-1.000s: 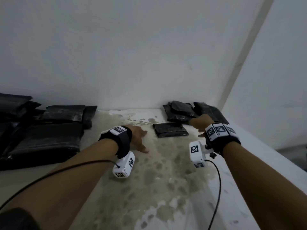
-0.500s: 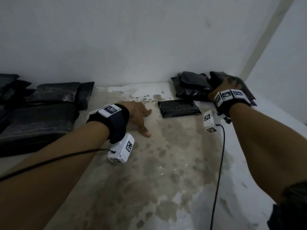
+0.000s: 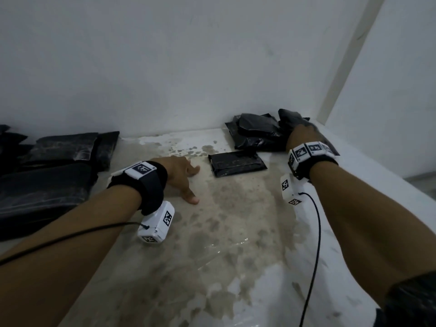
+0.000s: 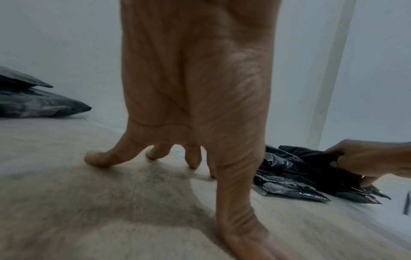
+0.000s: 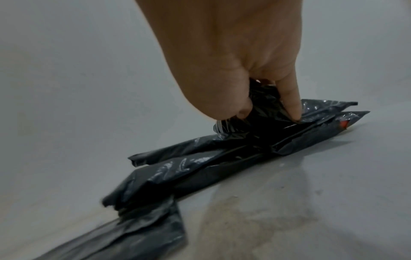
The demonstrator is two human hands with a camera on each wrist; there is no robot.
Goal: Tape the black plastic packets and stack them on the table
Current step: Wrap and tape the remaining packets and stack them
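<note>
A loose heap of black plastic packets (image 3: 254,133) lies at the back right of the table, against the wall. My right hand (image 3: 303,135) pinches the crumpled top packet (image 5: 264,105) of that heap between thumb and fingers; the left wrist view shows this hand (image 4: 364,158) gripping the plastic too. One flat packet (image 3: 237,162) lies alone in front of the heap. My left hand (image 3: 181,175) rests on the table with fingers spread, holding nothing, left of the flat packet. A stack of black packets (image 3: 47,175) stands at the far left.
The table top (image 3: 236,232) is stained and wet-looking in the middle. A white wall (image 3: 188,67) runs along the back, with a pale vertical post (image 3: 349,60) at the right corner. The table's right edge (image 3: 389,175) drops off beyond my right arm.
My right hand has reached farther back and right onto the heap and taken hold of the top packet. The left hand has stayed on the table.
</note>
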